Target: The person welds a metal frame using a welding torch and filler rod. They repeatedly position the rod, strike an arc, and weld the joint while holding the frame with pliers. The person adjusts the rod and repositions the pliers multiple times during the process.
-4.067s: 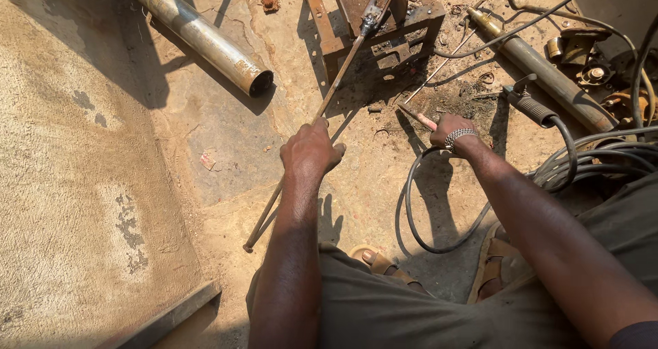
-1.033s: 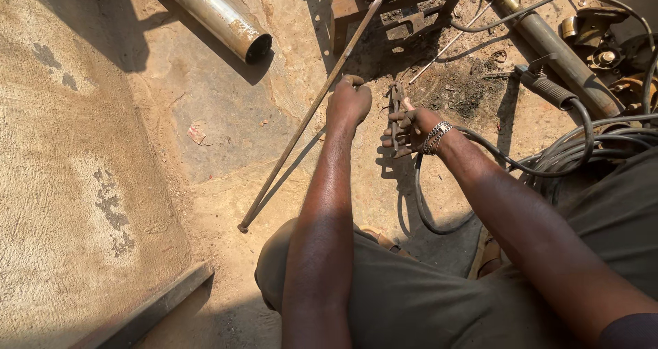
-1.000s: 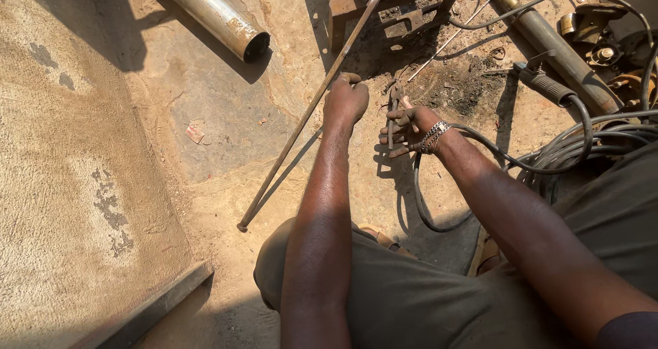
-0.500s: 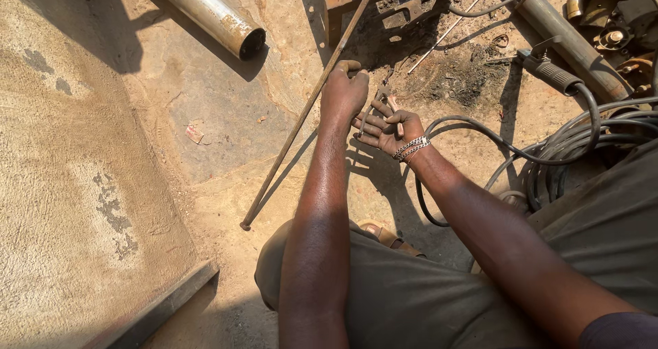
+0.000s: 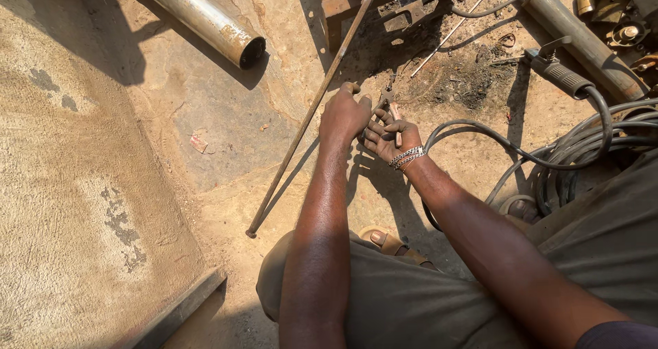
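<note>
My left hand (image 5: pixel 345 113) is curled into a fist just right of a long thin metal rod (image 5: pixel 301 126) that slants across the dirt floor. Its fingertips close on the dark end of a small rusty tool (image 5: pixel 395 114). My right hand (image 5: pixel 392 135), with a chain bracelet at the wrist, lies palm up against the left hand. The tool's brownish handle rests across its fingers. What the tool's far end looks like is hidden between the two hands.
A steel pipe (image 5: pixel 205 20) lies at the upper left. A rusty metal frame (image 5: pixel 340 3) stands at the top, where the rod ends. A welding electrode holder (image 5: pixel 562 75) and its coiled black cables (image 5: pixel 582 147) lie right. An angle bar (image 5: pixel 175 311) sits lower left.
My right hand has moved left with the small tool until it meets my left hand. The left hand has come off the rod and closed on the tool's end.
</note>
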